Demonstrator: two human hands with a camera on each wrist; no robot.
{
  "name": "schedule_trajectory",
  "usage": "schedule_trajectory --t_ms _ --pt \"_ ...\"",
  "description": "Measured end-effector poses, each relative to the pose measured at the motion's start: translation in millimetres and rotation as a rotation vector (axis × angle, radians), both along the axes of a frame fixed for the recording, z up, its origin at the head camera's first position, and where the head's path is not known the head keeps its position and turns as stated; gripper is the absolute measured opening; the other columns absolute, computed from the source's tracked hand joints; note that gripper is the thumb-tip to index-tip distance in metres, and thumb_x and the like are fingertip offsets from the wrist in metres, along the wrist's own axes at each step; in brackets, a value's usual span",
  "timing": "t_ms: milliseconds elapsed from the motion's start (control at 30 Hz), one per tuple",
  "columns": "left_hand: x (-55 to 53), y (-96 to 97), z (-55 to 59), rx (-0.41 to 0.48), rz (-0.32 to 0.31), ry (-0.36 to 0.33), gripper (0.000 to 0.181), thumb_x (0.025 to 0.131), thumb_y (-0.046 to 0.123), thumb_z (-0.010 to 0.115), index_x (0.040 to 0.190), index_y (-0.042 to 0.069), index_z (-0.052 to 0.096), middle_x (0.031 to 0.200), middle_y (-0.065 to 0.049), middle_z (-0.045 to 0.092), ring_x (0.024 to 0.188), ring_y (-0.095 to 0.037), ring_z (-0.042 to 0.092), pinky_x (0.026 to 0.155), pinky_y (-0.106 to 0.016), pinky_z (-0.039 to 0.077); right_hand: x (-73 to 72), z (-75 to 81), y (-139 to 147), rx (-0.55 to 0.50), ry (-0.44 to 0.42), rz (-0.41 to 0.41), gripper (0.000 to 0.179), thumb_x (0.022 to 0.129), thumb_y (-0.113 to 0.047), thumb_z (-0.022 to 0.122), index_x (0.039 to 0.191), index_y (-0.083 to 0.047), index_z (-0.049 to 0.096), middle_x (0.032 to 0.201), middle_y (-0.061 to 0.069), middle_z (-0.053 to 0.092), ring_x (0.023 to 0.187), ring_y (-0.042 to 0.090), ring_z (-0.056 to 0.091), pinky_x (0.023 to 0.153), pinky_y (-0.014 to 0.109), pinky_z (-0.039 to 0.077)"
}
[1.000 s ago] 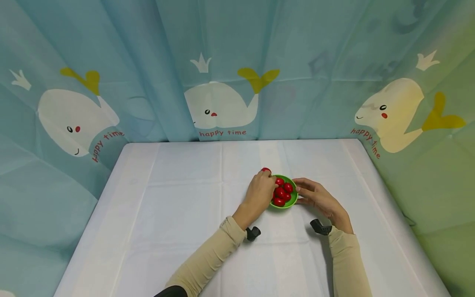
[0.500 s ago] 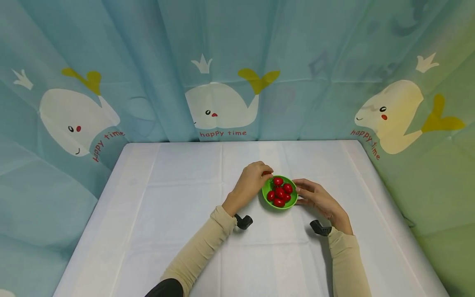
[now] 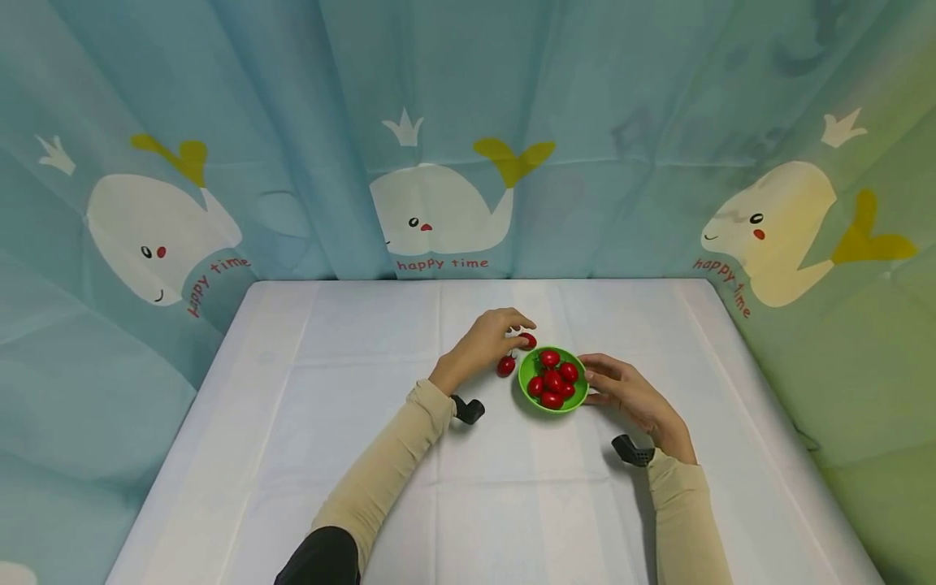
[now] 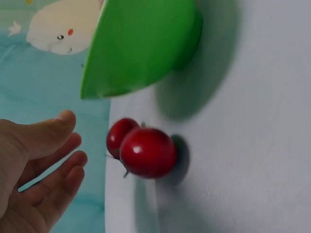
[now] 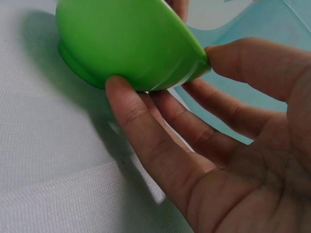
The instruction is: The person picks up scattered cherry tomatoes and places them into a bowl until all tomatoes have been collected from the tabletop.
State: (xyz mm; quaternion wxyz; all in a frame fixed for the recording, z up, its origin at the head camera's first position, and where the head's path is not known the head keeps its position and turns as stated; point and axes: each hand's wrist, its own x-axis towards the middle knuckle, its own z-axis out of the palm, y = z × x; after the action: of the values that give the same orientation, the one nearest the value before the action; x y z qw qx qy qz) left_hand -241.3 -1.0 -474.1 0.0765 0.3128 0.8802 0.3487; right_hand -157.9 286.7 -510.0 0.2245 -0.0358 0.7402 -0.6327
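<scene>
A green bowl (image 3: 523,395) holds several red cherry tomatoes (image 3: 552,380). Outside it, on its left, lie two more: one nearer tomato (image 3: 506,366) and one farther tomato (image 3: 528,341) close to the rim. My left hand (image 3: 484,344) hovers above these two; the left wrist view shows its fingers (image 4: 60,191) spread slightly and apart from both tomatoes (image 4: 148,153). At the bowl's right side, my right hand (image 3: 634,396) holds the bowl. In the right wrist view its thumb (image 5: 243,60) meets the rim and its fingers lie against the outer wall (image 5: 121,43).
A white cloth covers the table (image 3: 351,455). Behind and beside it hangs a blue-green curtain (image 3: 621,97) printed with whales. Each wrist wears a small black camera, such as the left one (image 3: 470,410).
My left hand has drawn back left from the bowl and come off a tomato beside it. Two tomatoes now show on the cloth there. The right hand and bowl stay put.
</scene>
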Motion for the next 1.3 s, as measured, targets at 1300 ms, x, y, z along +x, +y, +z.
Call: schedule_trajectory --t_ms 1300 --pt "-32.2 -5.5 -35.5 -0.007 -0.072 -0.117 0.031 0.099 0.019 0.074 0.129 0.013 0.072 0.115 -0.004 0.073 0.099 -0.015 0.062 0.087 -0.026 0.051 1.5 1.1 0.0 -0.003 -0.006 -0.003 0.057 0.108 -0.026 0.059 0.152 0.006 0.041 0.138 0.004 0.058 0.113 0.007 0.068 0.094 0.033 0.062"
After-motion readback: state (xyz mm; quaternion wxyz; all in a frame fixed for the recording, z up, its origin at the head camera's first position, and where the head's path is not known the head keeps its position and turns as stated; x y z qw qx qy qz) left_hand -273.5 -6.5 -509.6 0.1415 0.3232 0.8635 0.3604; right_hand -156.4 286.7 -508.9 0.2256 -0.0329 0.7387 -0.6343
